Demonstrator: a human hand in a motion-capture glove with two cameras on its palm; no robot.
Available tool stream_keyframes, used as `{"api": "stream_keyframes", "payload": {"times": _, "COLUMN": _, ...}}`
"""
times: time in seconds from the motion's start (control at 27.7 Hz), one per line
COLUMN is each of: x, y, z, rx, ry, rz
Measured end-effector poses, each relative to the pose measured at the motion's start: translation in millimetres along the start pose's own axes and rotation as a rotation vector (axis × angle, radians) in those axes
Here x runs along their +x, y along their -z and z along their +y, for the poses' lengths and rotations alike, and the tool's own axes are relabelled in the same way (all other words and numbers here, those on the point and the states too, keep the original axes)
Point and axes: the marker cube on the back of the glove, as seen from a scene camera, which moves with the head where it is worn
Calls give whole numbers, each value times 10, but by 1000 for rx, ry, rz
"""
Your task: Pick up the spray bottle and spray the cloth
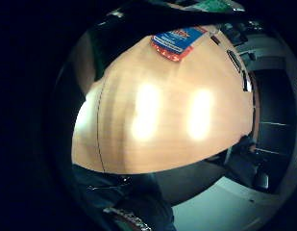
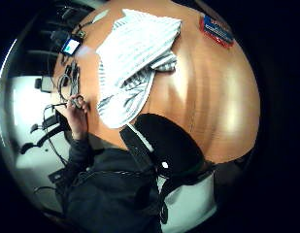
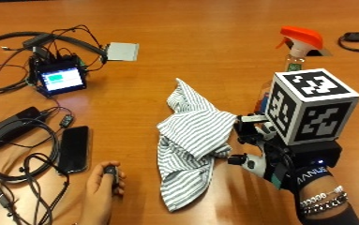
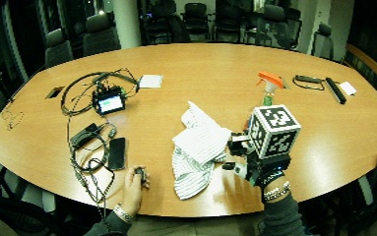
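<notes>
gloved right hand (image 3: 272,161) hovering over desk (image 3: 198,42), holding nothing far as i can see; fingers mostly hidden behind rig, can't tell how spread they are. spray bottle (image 3: 297,49) standing upright just beyond hand, orange trigger head on top, lower body hidden behind hand. striped cloth (image 3: 191,140) crumpled right beside hand, thumb side. bottle probably light rigid plastic, maybe slick, sloshy if filled. best bet: wrap neck under trigger head, finger on trigger. cloth soft, floppy, won't resist spray.
</notes>
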Motion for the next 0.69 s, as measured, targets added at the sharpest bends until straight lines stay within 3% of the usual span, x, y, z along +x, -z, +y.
{"api": "stream_keyframes", "payload": {"times": 0.69, "x": -51, "y": 49, "z": -50, "rx": 33, "ry": 25, "rz": -7}}
